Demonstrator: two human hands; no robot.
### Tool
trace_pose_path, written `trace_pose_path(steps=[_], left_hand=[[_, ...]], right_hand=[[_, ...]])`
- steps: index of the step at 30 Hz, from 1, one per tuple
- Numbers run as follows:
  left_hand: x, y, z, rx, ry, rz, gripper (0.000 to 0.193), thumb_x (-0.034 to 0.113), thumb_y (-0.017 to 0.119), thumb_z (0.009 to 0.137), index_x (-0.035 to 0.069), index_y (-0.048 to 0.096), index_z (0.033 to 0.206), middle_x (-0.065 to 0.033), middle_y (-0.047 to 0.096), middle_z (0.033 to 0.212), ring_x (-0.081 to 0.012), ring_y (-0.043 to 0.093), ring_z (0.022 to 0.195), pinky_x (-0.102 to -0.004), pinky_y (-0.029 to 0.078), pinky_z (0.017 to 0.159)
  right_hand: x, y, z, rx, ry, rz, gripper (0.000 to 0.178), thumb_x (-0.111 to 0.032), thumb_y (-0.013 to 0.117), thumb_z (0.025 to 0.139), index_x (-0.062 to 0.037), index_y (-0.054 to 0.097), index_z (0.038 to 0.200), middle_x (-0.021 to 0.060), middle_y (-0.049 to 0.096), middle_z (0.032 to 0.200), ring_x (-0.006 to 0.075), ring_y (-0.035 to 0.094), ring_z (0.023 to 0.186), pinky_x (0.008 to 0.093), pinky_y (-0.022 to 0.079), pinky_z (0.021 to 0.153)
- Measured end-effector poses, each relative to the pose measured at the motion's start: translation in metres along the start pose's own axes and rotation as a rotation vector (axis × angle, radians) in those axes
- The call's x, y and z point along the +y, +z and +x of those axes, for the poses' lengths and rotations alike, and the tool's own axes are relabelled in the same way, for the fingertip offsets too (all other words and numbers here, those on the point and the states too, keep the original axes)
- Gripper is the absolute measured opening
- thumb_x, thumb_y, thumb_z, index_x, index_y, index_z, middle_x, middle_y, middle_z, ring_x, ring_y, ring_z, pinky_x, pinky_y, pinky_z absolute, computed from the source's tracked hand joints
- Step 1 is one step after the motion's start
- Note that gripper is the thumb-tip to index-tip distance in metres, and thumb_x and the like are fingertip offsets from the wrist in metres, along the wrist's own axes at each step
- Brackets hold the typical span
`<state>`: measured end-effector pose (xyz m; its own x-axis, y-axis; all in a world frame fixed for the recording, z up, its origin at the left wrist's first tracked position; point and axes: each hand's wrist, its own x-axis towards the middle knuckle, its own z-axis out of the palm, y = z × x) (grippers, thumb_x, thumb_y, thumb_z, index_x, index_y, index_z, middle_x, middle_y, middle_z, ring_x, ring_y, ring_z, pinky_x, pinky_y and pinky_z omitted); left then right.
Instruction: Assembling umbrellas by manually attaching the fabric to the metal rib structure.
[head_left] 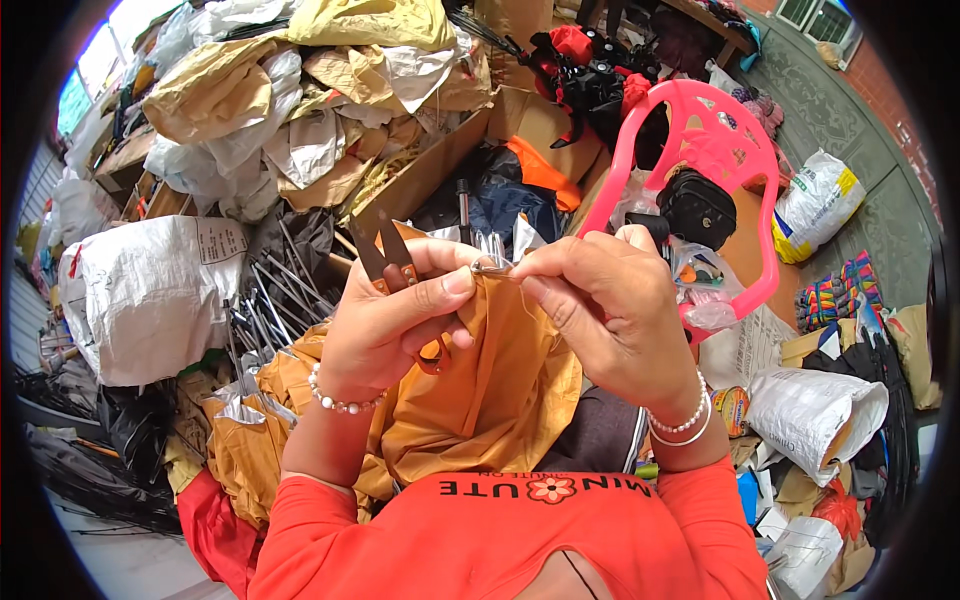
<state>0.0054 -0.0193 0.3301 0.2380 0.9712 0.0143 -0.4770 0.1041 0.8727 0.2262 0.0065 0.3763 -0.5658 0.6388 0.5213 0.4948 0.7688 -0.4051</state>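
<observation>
My left hand (395,315) is closed, with the thumb and forefinger pinching the gathered edge of an orange-brown umbrella cloth (480,390) beside a small metal rib end (480,266). Tucked in the same palm is a pair of dark scissors (385,252), blades up, an orange handle loop showing below the fingers. Opposite it, my right hand (615,300) pinches the other side of the metal piece, its fingertips nearly meeting the left ones. A thin thread hangs beneath the right fingers. The cloth drapes over my lap. Whether a needle is there is too small to tell.
A pink plastic chair (770,215) with a black bag (697,208) on it stands at the right. Loose metal ribs (270,310) and a white sack (150,295) lie left. Behind my hands is an open cardboard box (425,165); piled bags (215,95) rise beyond.
</observation>
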Motion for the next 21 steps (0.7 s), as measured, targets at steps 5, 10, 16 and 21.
trace_pose_path(steps=[5, 10, 16, 21], left_hand=[[-0.003, -0.001, -0.002, -0.014, 0.049, -0.046, 0.022, 0.008, 0.062, 0.096, -0.007, 0.063, 0.113, -0.004, 0.067, 0.083, -0.0041, 0.056, 0.048, -0.0146, 0.044, 0.045], [-0.005, 0.007, -0.004, -0.032, 0.027, -0.079, 0.021, 0.007, 0.063, 0.095, -0.006, 0.063, 0.112, -0.005, 0.067, 0.083, -0.0063, 0.061, 0.052, -0.0152, 0.045, 0.046], [-0.012, 0.013, -0.001, -0.02, -0.014, -0.1, 0.02, 0.005, 0.064, 0.094, -0.006, 0.062, 0.11, -0.0073, 0.067, 0.084, -0.0098, 0.065, 0.055, -0.0174, 0.048, 0.047], [-0.012, 0.011, -0.001, -0.119, 0.046, -0.154, 0.02, 0.005, 0.066, 0.094, -0.005, 0.064, 0.112, -0.0072, 0.067, 0.091, -0.0139, 0.068, 0.074, -0.0267, 0.061, 0.065]], right_hand=[[-0.003, 0.004, 0.002, 0.034, -0.005, 0.03, 0.005, -0.007, 0.067, 0.087, -0.0069, 0.07, 0.092, 0.0023, 0.063, 0.071, 0.0167, 0.052, 0.059, 0.0316, 0.032, 0.069], [-0.006, 0.0, 0.003, 0.0, -0.004, 0.039, 0.005, -0.007, 0.066, 0.089, -0.0057, 0.068, 0.094, 0.0033, 0.064, 0.072, 0.0171, 0.056, 0.061, 0.0321, 0.033, 0.064], [-0.008, 0.002, 0.007, -0.147, 0.349, 0.519, 0.012, -0.01, 0.063, 0.093, -0.0061, 0.063, 0.104, 0.0065, 0.065, 0.076, 0.0185, 0.058, 0.063, 0.0342, 0.033, 0.056], [0.01, 0.013, 0.013, -0.127, -0.063, 0.434, 0.019, -0.018, 0.058, 0.098, -0.0058, 0.058, 0.113, 0.0102, 0.063, 0.084, 0.024, 0.06, 0.068, 0.0349, 0.042, 0.06]])
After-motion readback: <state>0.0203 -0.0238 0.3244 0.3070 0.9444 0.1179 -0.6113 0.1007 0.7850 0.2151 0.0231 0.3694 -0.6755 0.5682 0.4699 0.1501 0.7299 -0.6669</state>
